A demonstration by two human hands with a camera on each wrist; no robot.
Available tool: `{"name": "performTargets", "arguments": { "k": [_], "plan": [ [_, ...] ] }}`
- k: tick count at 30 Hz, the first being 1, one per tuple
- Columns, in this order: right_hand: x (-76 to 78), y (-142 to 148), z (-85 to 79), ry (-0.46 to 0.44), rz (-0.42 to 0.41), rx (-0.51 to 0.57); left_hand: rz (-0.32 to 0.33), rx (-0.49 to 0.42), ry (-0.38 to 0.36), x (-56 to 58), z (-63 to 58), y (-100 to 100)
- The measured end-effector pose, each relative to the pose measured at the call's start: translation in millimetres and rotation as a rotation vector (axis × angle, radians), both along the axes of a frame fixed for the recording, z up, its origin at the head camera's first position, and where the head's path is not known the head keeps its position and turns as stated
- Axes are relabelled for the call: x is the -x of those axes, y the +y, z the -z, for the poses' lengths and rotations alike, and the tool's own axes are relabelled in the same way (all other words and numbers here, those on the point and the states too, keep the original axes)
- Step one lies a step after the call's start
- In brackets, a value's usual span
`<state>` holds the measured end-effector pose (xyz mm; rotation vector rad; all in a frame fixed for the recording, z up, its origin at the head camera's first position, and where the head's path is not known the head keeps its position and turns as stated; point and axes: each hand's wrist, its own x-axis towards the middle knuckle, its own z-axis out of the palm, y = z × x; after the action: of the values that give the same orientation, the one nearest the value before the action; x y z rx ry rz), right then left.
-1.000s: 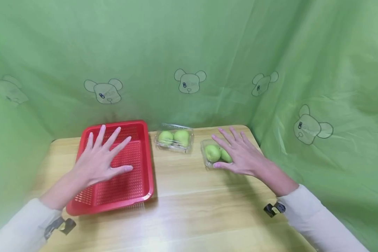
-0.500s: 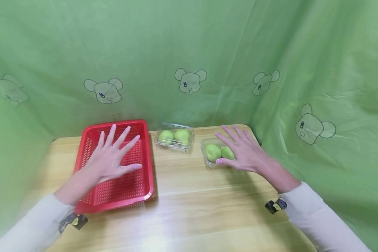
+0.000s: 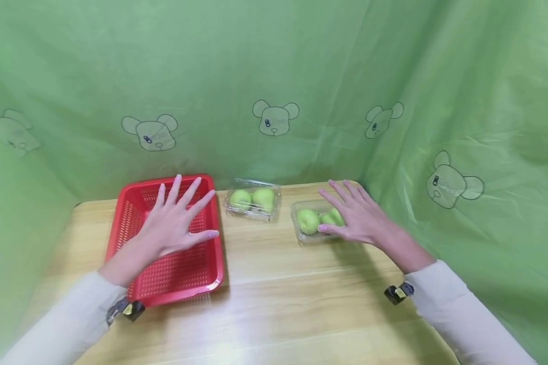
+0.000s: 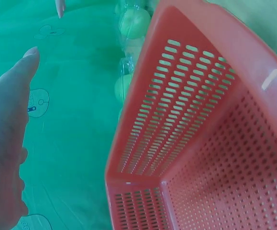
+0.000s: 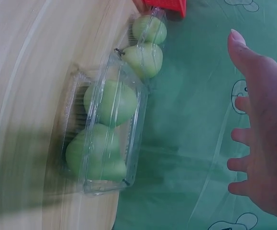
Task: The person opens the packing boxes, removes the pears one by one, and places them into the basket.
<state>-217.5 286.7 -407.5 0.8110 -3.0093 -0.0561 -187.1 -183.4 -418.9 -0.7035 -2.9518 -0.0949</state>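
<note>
My left hand [image 3: 171, 223] hovers over the red plastic basket [image 3: 217, 263], fingers spread and holding nothing. In the left wrist view the basket's slotted wall [image 4: 176, 96] fills the right side, and the hand [image 4: 6, 120] is well above it. My right hand [image 3: 358, 215], also spread, is above a clear plastic box [image 3: 301, 238] with two green pears [image 3: 308, 221]; it partly covers the box in the head view. The right wrist view shows a gap between that hand [image 5: 267, 134] and the box [image 5: 136, 143]. Both pears lie under clear plastic.
A second clear box [image 3: 274, 205] with two green pears [image 3: 263, 198] stands at the back of the wooden table [image 3: 274, 304], between the basket and the other box. A green curtain [image 3: 210, 66] with mouse-head drawings encloses the back and sides.
My left hand has moved right and slightly away from me over the basket. The right hand has shifted slightly right and away, showing more of the second pear. Basket and boxes stay put.
</note>
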Motion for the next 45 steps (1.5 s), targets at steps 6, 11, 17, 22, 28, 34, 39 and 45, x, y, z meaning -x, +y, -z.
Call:
{"name": "performTargets", "arguments": {
  "k": [6,11,17,22,28,34,39,45],
  "plan": [
    [5.6,4.9,4.3,0.007,0.013,0.019,0.008,-0.005,0.004,3.7,-1.5,9.5],
    [8.3,5.9,7.8,-0.003,0.029,0.026,0.006,-0.002,0.001,6.4,-2.3,15.6],
    [7.9,10.0,11.5,0.016,0.010,0.033,0.022,-0.022,0.003,7.3,2.8,30.1],
    [10.1,15.2,15.8,0.042,-0.004,0.025,0.026,-0.027,0.019,7.6,6.0,43.0],
    [15.7,19.3,19.7,0.064,-0.013,0.019,0.022,-0.019,0.018,9.2,5.0,58.3],
    [14.4,23.1,25.5,0.043,0.003,0.036,0.022,-0.028,-0.006,10.3,-2.7,77.5],
    [12.5,27.1,31.8,0.018,0.023,0.031,0.035,-0.049,-0.003,13.5,-3.1,93.2],
    [11.9,33.3,35.1,0.006,0.041,0.025,0.032,-0.062,-0.007,17.5,0.2,106.7]
  ]
}}
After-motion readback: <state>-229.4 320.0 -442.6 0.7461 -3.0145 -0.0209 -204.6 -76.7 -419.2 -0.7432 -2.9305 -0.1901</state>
